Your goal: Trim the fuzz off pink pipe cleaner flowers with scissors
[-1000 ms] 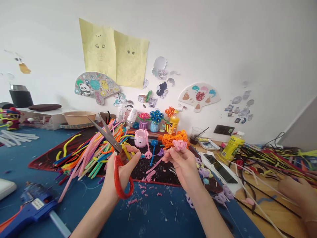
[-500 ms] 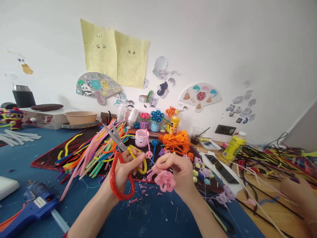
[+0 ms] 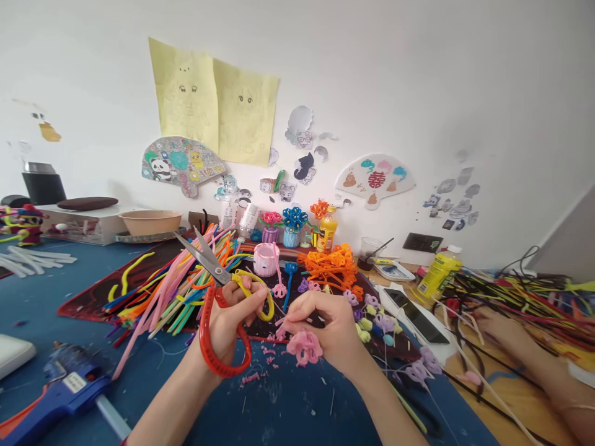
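Note:
My left hand (image 3: 229, 317) is wrapped round a pair of scissors (image 3: 214, 267) with red and yellow handles. Their blades stand apart and point up and to the left, away from my other hand. Thumb and forefinger of this hand are pinched together by the yellow loop; whether a thin strand is between them I cannot tell. My right hand (image 3: 332, 328) grips a pink fuzzy pipe-cleaner flower (image 3: 305, 348) by its stem, with the petals hanging below the fingers. Small pink clippings (image 3: 268, 352) are scattered on the blue mat (image 3: 274, 409) under both hands.
Pipe cleaners (image 3: 160, 282) are heaped left of centre. A blue glue gun (image 3: 69, 390) lies at lower left. Behind my hands are a pink pot (image 3: 266, 259) and orange pipe-cleaner flowers (image 3: 332, 266). A phone (image 3: 418, 316) lies to the right, near another person's arm (image 3: 520, 347).
Both hands have shifted slightly left, with the scissors and the pink flower still in them. The scissor blades have swung a little further left. The other person's arm has reached further into the strands.

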### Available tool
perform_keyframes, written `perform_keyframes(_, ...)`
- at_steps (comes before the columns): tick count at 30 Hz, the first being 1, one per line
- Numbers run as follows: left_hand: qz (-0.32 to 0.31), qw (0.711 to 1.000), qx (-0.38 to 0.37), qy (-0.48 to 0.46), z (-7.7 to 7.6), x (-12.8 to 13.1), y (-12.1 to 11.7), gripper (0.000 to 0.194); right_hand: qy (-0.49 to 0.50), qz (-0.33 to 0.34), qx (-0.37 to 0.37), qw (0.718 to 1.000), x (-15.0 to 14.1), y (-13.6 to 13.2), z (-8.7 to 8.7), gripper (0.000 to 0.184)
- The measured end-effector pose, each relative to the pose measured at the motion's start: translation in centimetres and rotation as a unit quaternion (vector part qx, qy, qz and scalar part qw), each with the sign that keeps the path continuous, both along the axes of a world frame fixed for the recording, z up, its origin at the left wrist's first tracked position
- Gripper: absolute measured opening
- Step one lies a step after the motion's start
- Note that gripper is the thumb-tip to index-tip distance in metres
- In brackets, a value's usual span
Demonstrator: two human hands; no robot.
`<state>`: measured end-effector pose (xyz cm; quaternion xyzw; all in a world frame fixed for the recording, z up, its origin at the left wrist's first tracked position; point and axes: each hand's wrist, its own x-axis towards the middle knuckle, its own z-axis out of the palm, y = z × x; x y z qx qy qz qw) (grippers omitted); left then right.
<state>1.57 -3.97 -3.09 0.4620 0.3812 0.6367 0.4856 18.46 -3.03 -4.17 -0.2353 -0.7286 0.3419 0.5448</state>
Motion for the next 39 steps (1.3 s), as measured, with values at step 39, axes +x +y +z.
perform_keyframes(39, 0.134, 0.671, 0.078, 0.725, 3.4, 3.0, 0.2, 0.036, 0.227, -0.096, -0.147, 0.958, 1.7, 2.0, 1.0, 0.014)
